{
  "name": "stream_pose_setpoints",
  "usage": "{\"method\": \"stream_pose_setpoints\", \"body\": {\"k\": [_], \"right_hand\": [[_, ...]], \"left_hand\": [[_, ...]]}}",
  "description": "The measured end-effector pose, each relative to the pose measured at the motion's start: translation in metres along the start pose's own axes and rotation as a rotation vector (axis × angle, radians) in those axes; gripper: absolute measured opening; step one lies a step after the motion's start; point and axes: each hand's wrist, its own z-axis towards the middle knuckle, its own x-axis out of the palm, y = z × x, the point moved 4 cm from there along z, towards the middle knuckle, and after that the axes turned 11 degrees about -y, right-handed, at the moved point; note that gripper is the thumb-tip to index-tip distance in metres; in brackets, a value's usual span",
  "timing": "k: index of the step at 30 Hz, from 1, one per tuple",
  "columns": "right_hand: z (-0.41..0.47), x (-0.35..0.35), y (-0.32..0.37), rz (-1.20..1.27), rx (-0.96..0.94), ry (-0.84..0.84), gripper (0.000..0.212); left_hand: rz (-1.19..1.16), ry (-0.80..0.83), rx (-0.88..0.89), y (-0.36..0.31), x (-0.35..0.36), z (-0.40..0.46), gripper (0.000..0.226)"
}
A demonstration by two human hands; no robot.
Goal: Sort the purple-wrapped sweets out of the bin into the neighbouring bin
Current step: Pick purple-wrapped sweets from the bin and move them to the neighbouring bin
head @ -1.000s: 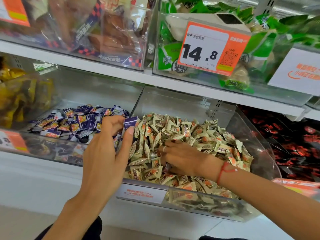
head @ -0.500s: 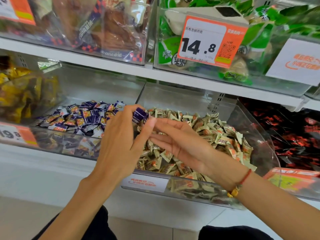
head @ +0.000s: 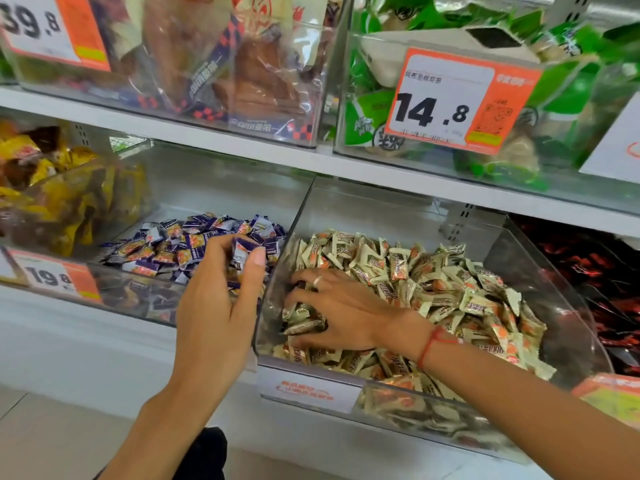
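Note:
A clear bin (head: 575, 306) on the right holds a heap of cream-wrapped sweets (head: 433, 282). Beside it on the left, another clear bin (head: 298, 209) holds purple-wrapped sweets (head: 180, 242). My left hand (head: 218, 306) is raised at the wall between the two bins and pinches purple-wrapped sweets (head: 242, 252) between thumb and fingers. My right hand (head: 332, 306) lies palm down on the cream sweets at the front left of the right bin, fingers spread and dug among the wrappers. Whether it holds anything is hidden.
A yellow-wrapped snack bin (head: 52, 188) sits at far left, and dark red packets (head: 595, 271) at far right. The shelf above (head: 311, 161) carries bins of large packets and a 14.8 price tag (head: 457, 102). A 19.8 tag (head: 52, 277) fronts the purple bin.
My right hand has dropped from beside my left hand back into the cream sweets. My left hand, still holding purple sweets, has stayed near the dividing wall.

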Motion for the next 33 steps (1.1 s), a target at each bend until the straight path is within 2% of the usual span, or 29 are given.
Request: {"method": "stream_pose_setpoints", "body": {"k": [2, 12, 15, 20, 27, 31, 33], "right_hand": [[0.003, 0.007, -0.001, -0.048, -0.008, 0.044, 0.058], [-0.023, 0.000, -0.003, -0.198, -0.098, 0.142, 0.041], [-0.038, 0.000, -0.008, -0.173, -0.113, 0.189, 0.033], [-0.052, -0.015, -0.016, -0.134, -0.078, 0.246, 0.034], [-0.079, -0.052, -0.036, -0.129, 0.107, 0.168, 0.053], [-0.061, -0.061, -0.032, -0.217, 0.132, 0.138, 0.044], [-0.042, -0.058, -0.022, -0.171, 0.109, 0.059, 0.029]], "left_hand": [[0.022, 0.016, -0.001, 0.001, 0.001, -0.001, 0.041], [0.015, 0.027, -0.020, 0.000, 0.001, -0.001, 0.043], [0.021, 0.021, -0.016, 0.000, -0.002, 0.000, 0.038], [0.023, 0.029, -0.026, 0.000, -0.002, -0.001, 0.032], [0.023, 0.043, -0.007, -0.003, 0.001, -0.001, 0.029], [0.010, 0.064, 0.001, -0.007, 0.003, -0.002, 0.036], [0.002, 0.064, 0.005, -0.008, 0.004, -0.003, 0.039]]}}
